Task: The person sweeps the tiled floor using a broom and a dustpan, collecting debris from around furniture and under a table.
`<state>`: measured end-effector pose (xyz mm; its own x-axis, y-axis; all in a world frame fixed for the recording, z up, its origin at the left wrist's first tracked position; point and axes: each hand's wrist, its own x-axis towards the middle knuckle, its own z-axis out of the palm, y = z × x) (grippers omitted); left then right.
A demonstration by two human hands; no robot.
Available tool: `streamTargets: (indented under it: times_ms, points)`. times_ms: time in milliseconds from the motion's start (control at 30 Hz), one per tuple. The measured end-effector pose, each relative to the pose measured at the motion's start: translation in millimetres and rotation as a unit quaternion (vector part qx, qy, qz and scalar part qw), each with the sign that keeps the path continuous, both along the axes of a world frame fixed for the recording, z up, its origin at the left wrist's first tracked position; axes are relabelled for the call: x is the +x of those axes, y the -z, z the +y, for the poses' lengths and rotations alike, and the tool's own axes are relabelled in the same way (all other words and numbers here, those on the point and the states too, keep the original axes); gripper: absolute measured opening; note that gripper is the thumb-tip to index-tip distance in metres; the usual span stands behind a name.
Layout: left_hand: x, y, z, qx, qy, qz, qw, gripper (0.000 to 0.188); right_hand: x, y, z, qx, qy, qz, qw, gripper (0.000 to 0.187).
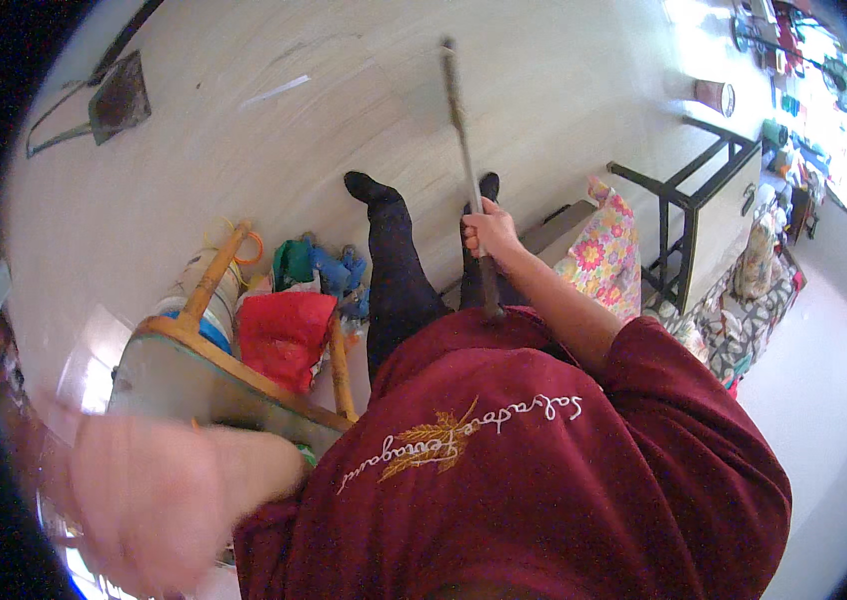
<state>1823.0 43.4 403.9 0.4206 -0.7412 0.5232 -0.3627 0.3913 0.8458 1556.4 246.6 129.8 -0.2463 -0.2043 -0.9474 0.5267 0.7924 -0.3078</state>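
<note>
My right hand (pixel 491 234) is closed around a long, thin pole (pixel 463 130), grey along much of its length and dark brown toward its far end. The pole points away across the pale floor, and its near end (pixel 491 295) comes close to the hem of my maroon shirt. What kind of tool it belongs to does not show. At the lower left, my left hand (pixel 149 500) is raised close to the camera. Motion smears its fingers, so their pose is unclear. Nearest to it is a glass-topped table with a wooden frame (pixel 234 368).
A dustpan (pixel 122 100) lies at the far left. Beside the table are a red cloth item (pixel 286 335) and blue and green things (pixel 329 268). To the right stand a flowered cloth (pixel 609 248), a dark-framed piece of furniture (pixel 719 225), a patterned seat (pixel 769 315) and a small bucket (pixel 711 97).
</note>
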Motion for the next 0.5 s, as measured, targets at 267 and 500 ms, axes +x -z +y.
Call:
streamTargets:
  times_ms: [267,500]
  points:
    - [-14,173,41,0.555,0.322,0.143,0.754,0.025,-39,79,-1,0.070,0.095,-0.119,0.986,0.018]
    - [-33,197,93,0.617,0.201,0.308,0.696,0.039,132,95,-93,-0.166,-0.713,0.121,0.670,0.009]
